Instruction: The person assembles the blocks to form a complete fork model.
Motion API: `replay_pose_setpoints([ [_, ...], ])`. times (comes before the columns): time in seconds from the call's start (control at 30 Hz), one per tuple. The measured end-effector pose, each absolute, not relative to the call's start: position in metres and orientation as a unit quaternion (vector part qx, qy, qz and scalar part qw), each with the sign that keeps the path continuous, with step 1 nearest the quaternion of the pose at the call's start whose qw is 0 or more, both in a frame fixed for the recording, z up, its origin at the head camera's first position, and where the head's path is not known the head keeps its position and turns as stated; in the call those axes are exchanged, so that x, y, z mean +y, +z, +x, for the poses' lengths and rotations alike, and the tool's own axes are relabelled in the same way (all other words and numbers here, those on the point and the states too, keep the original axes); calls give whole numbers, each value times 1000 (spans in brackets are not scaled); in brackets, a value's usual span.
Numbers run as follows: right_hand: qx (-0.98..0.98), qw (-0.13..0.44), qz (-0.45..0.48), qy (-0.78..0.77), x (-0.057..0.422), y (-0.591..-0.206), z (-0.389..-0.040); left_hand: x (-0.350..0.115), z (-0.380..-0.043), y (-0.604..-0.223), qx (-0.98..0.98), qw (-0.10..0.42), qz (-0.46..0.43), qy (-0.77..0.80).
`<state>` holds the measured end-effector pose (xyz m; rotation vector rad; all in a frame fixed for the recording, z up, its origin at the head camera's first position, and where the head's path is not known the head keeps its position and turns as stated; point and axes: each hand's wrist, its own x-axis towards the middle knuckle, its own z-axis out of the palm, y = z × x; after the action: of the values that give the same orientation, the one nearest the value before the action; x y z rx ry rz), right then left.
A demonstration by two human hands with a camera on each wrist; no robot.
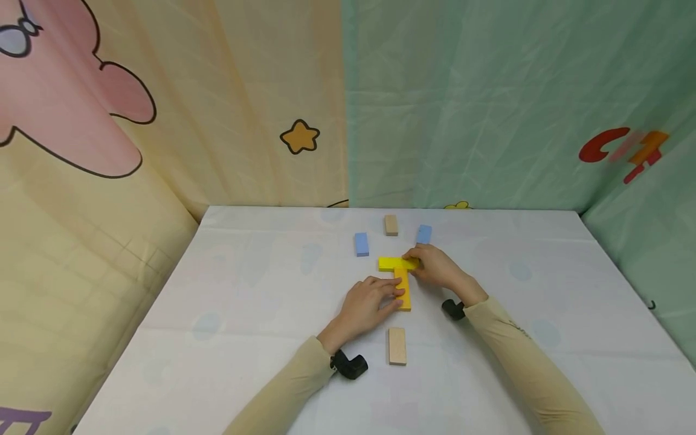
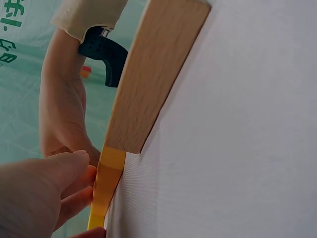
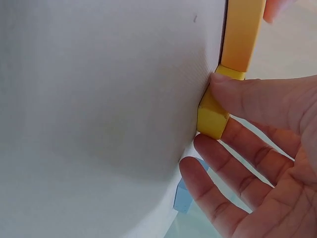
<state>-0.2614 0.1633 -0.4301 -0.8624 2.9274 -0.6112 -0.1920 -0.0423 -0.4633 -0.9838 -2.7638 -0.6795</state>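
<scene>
A bright yellow block (image 1: 389, 264) lies crosswise against the far end of an orange-yellow block (image 1: 405, 304), so the two form a T on the table. My right hand (image 1: 437, 266) pinches the right end of the yellow block, its thumb (image 3: 242, 96) on the near side and fingers opposite. My left hand (image 1: 365, 304) rests its fingertips on the orange-yellow block from the left, with the fingers loosely bent. In the left wrist view, a plain wooden block (image 2: 156, 74) stands in front and covers part of the orange-yellow one.
Behind the T stand a blue block (image 1: 361, 244) at left, a small wooden block (image 1: 391, 225) in the middle and another blue block (image 1: 424, 234) by my right hand. Nearer me lies the plain wooden block (image 1: 397, 347). Curtains border the white-covered table (image 1: 244, 290).
</scene>
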Motion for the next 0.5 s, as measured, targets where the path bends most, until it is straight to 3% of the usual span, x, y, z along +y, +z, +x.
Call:
replay_pose_setpoints([
  [0.17,941,28,-273,-198,163,-428,-263,-41,-195,-463,-918,54,-321,-226],
  [0.5,942,40,-265,-202,164,-429,-264,-38,-198,-472,-909,80,-306,-272],
])
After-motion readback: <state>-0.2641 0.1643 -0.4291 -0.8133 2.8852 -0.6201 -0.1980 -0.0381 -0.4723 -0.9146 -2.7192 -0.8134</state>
